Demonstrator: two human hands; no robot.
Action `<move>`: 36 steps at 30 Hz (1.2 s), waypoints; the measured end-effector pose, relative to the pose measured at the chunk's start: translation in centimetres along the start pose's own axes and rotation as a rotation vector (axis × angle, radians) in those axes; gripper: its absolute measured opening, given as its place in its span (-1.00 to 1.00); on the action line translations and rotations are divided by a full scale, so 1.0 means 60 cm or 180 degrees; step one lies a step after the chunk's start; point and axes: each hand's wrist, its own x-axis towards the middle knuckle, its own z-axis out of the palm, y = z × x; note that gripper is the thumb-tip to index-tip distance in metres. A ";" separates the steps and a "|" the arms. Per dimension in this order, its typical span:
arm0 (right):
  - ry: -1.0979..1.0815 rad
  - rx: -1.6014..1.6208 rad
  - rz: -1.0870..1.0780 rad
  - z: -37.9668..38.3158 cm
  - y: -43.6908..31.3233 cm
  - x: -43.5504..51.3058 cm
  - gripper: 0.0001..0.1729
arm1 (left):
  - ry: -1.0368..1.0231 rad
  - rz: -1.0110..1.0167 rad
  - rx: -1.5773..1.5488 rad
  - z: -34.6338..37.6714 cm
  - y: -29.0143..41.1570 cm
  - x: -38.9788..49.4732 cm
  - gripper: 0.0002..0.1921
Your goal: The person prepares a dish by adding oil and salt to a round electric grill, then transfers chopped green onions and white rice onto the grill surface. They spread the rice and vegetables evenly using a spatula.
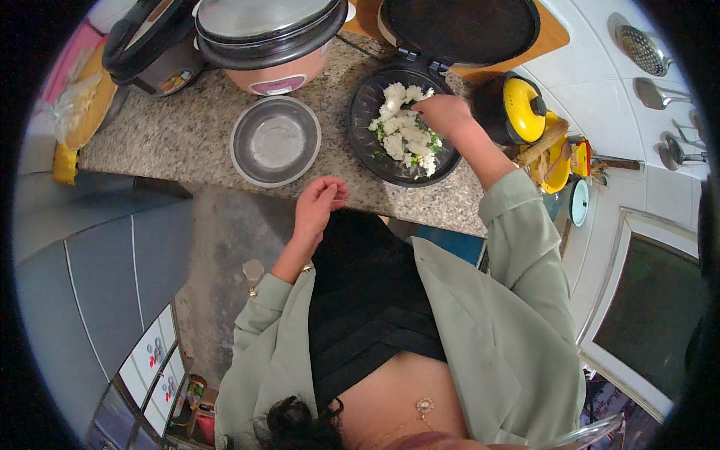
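Note:
My right hand (445, 116) reaches over a round black electric griddle pan (365, 157), whose hinged lid (461, 28) stands raised behind it. In the pan lie clumps of white cooked rice (400, 126) with bits of chopped green vegetable (436, 143). My right fingertips are pinched together at the rice; a dark shape beside them could be a utensil or bare pan. Near the counter's front edge hangs my left hand (319, 203), fingers loosely curled, holding nothing. A shallow metal bowl (275, 140) sits on the counter just beyond it.
A pink rice cooker (275, 73) and a dark cooker (163, 67) stand at the back left of the granite counter (169, 135). To the right are a black pot with a yellow lid (523, 109) and a yellow basket (554, 169). Metal ladles and a skimmer (644, 50) hang on the tiled wall.

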 end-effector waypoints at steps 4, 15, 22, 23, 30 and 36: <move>0.0131 0.0379 -0.0114 -0.024 0.026 -0.056 -0.64 | -0.0044 -0.0068 0.0015 -0.015 0.003 0.000 -0.78; 0.0299 0.0286 -0.0221 -0.022 -0.030 -0.023 -0.62 | -0.0144 0.0041 0.0040 -0.011 0.022 0.024 -0.79; 0.0137 0.0271 -0.0115 0.013 -0.044 0.011 -0.58 | -0.0257 0.0015 0.0221 0.008 0.033 0.026 -0.78; 0.0163 0.0257 -0.0080 0.018 -0.045 0.013 -0.60 | -0.0283 -0.0001 0.0266 0.015 0.036 0.027 -0.78; 0.0442 0.1431 -0.0113 0.040 -0.009 -0.020 -0.56 | -0.0498 0.0265 0.0252 0.033 0.054 0.030 -0.78; 0.0530 0.1902 0.0108 0.066 0.041 -0.100 -0.68 | -0.0135 0.0259 0.0202 0.038 0.035 0.024 -0.78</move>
